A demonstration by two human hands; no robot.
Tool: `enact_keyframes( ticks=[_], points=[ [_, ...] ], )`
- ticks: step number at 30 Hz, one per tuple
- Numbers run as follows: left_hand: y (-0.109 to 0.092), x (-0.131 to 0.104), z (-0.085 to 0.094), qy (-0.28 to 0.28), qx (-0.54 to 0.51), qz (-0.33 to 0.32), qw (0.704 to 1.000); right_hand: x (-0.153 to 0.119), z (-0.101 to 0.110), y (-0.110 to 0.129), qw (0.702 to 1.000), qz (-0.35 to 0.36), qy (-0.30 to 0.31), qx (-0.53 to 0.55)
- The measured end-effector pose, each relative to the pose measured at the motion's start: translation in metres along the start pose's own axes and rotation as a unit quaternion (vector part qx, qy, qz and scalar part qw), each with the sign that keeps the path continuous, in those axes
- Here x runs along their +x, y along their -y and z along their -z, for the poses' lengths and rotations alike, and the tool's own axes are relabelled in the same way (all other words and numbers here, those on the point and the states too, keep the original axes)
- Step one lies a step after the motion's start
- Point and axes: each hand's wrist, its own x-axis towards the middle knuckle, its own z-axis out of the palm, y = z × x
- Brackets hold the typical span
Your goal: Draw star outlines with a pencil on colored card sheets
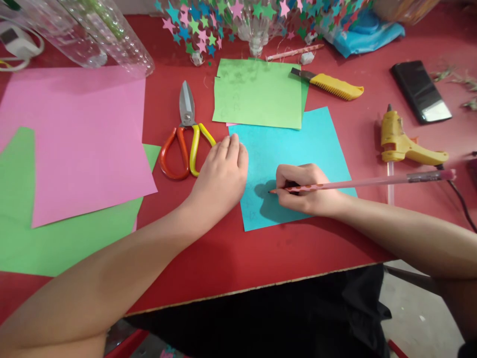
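Observation:
A pink patterned pencil (357,183) is pinched in my right hand (307,191), its tip down on a sheet of blue paper (286,144). Faint pencil marks show near the sheet's lower left. My left hand (225,166) rests palm down at the left edge of that sheet, fingers together and curled; what lies under them is hidden. Just left of it are scissors (187,112) with one red and one yellow handle, the yellow one partly behind my fingers. Light green paper (257,92) with faint marks overlaps the blue sheet's top edge.
Pink paper (89,134) lies over green paper (74,243) at left. A yellow cutter (335,86), a phone (421,92) and a yellow glue gun (400,141) lie to the right. Star decorations (208,25), a second pencil (294,52) and a blue packet (363,37) are behind.

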Motion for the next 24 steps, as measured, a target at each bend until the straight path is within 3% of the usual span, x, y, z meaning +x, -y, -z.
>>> enact_keyframes(
  ticks=[10, 24],
  points=[
    [-0.0003, -0.0006, 0.0004, 0.003, 0.026, -0.003, 1.0, 0.0004, 0.0009, 0.0044, 1.0, 0.011, 0.021, 0.005],
    [0.0002, -0.0005, -0.0008, -0.004, -0.006, 0.002, 1.0, 0.0005, 0.0011, 0.0058, 0.994, 0.087, 0.063, -0.018]
  ],
)
